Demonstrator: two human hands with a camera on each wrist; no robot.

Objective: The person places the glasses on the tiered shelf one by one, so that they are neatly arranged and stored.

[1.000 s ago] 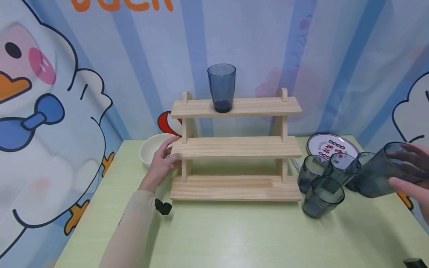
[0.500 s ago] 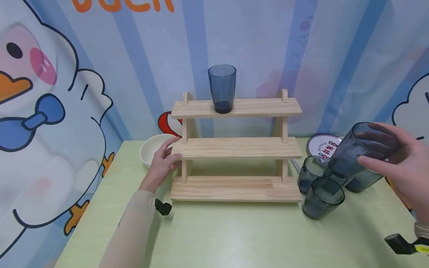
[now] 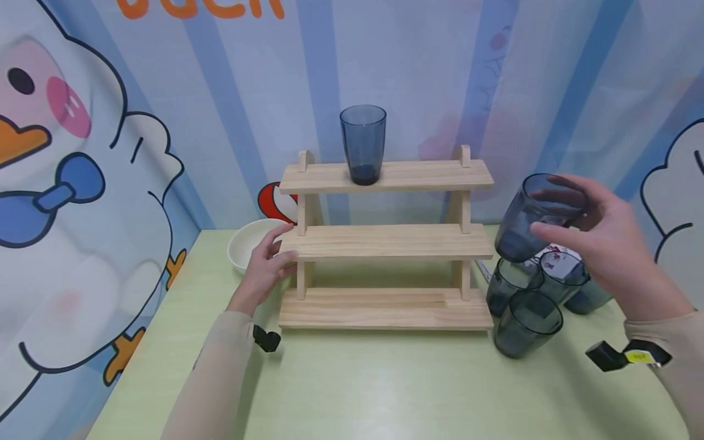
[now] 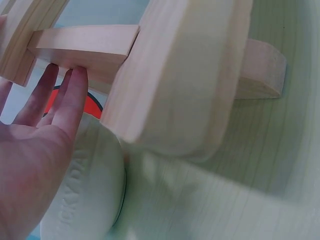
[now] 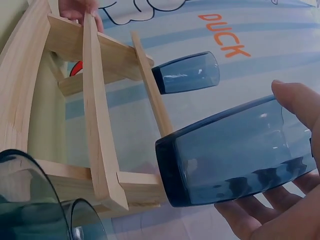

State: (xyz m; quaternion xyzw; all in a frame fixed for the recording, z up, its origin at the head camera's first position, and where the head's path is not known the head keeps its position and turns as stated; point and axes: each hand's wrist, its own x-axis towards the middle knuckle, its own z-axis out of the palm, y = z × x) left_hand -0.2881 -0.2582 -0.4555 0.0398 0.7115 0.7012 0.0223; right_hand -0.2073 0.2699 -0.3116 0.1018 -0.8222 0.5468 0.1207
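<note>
A three-tier wooden shelf [image 3: 385,241] stands on the table. My left hand [image 3: 263,269] grips the left end of its middle board; in the left wrist view the fingers [image 4: 70,100] reach the side support [image 4: 85,45]. At the right, my right hand [image 3: 605,238] holds a blue-tinted drinking glass [image 3: 522,220] tilted in the air, thumb on the near side and fingers round the far side. The glass [image 5: 225,155] has its base towards the shelf in the right wrist view. Another such glass [image 3: 363,143] stands upright on the top board.
Several matching glasses [image 3: 528,327] cluster on the table [image 3: 385,391] right of the shelf, below the held glass. A printed plate, mostly covered by them, lies behind. A cream bowl [image 3: 242,247] sits behind my left hand. A duck-patterned cloth [image 3: 236,91] hangs at the back.
My right hand has carried its glass leftward and up from the right edge, over the cluster of glasses towards the shelf. The left hand has stayed on the shelf.
</note>
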